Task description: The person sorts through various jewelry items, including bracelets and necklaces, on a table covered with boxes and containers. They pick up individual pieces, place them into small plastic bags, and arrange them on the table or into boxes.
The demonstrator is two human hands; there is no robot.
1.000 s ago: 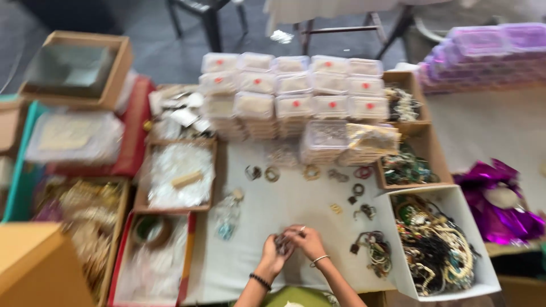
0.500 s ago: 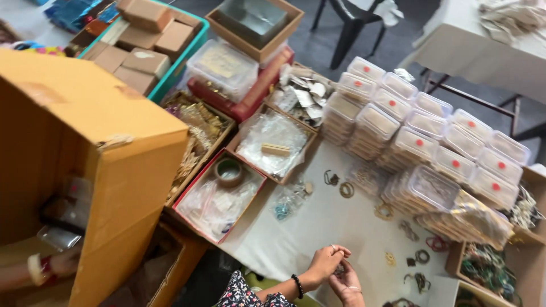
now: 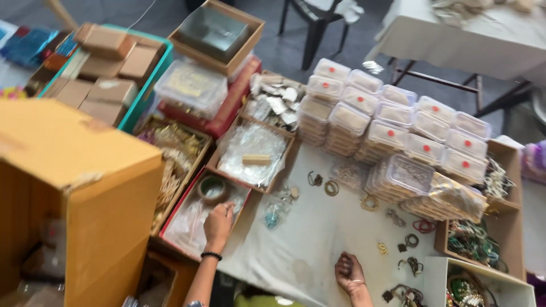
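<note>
The left hand [image 3: 218, 223] is stretched out over the red-rimmed tray [image 3: 170, 224] at the table's left edge, fingers loosely spread and pointing at the roll of tape [image 3: 212, 188] lying on crinkled clear bags in that tray; it grasps nothing, its fingertips just short of the roll. Half a second ago both hands were together near the table's front edge, working something small between them; now they have parted and the left has crossed to the tray, so the two-handed fiddling appears to be over. The left forearm runs up from the front edge, a dark bead bracelet [image 3: 210, 256] at the wrist. The right hand [image 3: 349, 272] rests on the white cloth [image 3: 318, 239] near the front edge, fingers curled under; whether it holds anything I cannot tell. Small metal rings and charms [image 3: 406, 244] lie scattered to its right, and stacked clear plastic boxes [image 3: 398, 136] crowd the far edge.
</note>
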